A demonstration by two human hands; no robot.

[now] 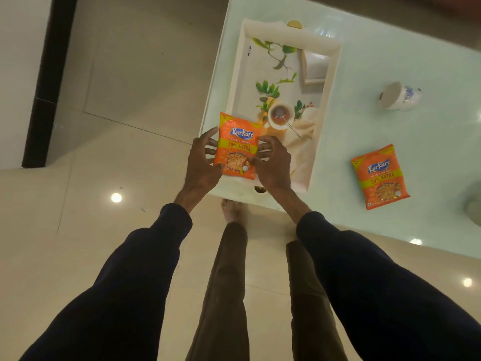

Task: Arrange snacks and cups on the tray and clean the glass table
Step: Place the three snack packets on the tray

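An orange Kurkure snack packet (238,145) sits at the near left corner of the white printed tray (334,82) on the glass table (390,48). My left hand (201,160) grips its left edge with curled fingers. My right hand (273,162) holds its right edge the same way. A second orange Kurkure packet (380,177) lies flat on the glass to the right of the tray. A white cup with a blue flower pattern (399,96) lies on its side farther right. The tea cup and leaves on the tray are a printed picture.
The glass table's near edge runs diagonally in front of my legs. A grey round object (473,204) shows at the right frame edge. Glossy cream floor tiles (104,178) spread to the left, with a dark door frame (44,100) at far left.
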